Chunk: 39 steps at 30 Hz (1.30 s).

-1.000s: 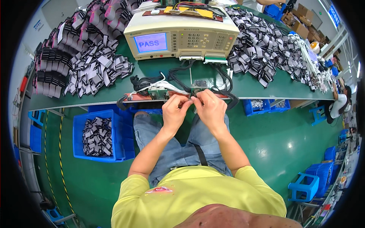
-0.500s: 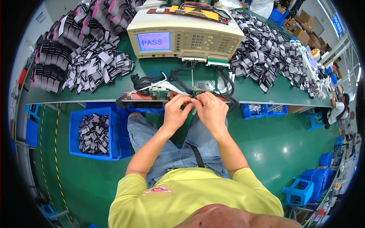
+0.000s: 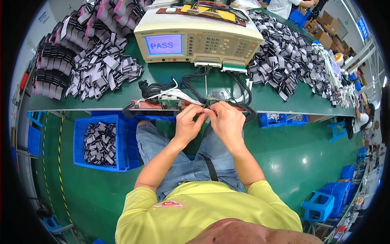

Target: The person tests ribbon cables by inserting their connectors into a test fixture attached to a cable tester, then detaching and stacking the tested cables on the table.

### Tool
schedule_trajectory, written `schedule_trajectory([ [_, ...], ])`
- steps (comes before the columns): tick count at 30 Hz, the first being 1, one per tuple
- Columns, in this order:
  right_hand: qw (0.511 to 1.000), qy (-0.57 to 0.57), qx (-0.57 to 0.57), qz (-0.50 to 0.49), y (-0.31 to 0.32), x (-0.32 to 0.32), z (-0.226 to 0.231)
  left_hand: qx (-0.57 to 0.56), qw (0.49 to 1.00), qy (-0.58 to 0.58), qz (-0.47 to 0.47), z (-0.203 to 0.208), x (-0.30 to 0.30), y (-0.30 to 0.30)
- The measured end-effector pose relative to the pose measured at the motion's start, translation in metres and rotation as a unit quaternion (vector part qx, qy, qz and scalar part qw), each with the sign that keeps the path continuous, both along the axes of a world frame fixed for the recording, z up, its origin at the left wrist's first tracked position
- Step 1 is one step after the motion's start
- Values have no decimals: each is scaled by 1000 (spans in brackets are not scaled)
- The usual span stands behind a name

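Note:
My left hand and my right hand meet at the bench's front edge, thumbs and fingertips pinched together. Between them a bit of a short grey ribbon cable shows; the fingers hide most of it. Just beyond the fingertips is a test fixture with a green board, on a reddish-brown strip. A second green board fixture sits left of it. Black wire bundles run up from the fixtures to the beige tester, whose lit screen faces me.
Short grey ribbon cables with black connectors form a left heap and a right heap on the green bench. A blue bin of them stands left of my legs. Blue stools stand at right. Another person is beyond the bench.
Both hands have drawn slightly down, away from the fixture, staying pinched together. The person beyond the bench has moved, an arm now showing. The tester screen looks the same.

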State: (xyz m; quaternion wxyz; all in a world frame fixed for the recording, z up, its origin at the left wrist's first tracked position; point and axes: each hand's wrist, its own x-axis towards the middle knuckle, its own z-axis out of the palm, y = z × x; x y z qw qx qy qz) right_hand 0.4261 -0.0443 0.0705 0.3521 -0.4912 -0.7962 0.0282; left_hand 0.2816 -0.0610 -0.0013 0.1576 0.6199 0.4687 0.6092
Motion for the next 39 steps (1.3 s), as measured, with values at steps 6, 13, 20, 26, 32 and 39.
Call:
schedule_trajectory([
  [6, 999, 6, 31, -39, 2, -1, -11, -13, 1000, 26, -2, 4, 2, 7],
  [13, 986, 93, 98, -95, -1, -5, -30, -5, 999, 27, 25, -17, 13, 13],
  [20, 989, 95, 90, -64, -4, -5, -31, -20, 999, 5, 43, -20, 11, 5],
  [26, 994, 85, 61, -34, -5, 1, -26, 5, 999, 24, 33, -6, 9, 3],
  [32, 992, 108, 66, -28, -2, 1, -23, 10, 999, 23, 43, -4, 13, 4],
  [39, 993, 104, 60, -8, 0, 5, -21, 4, 999, 20, 39, -6, 12, 4],
])
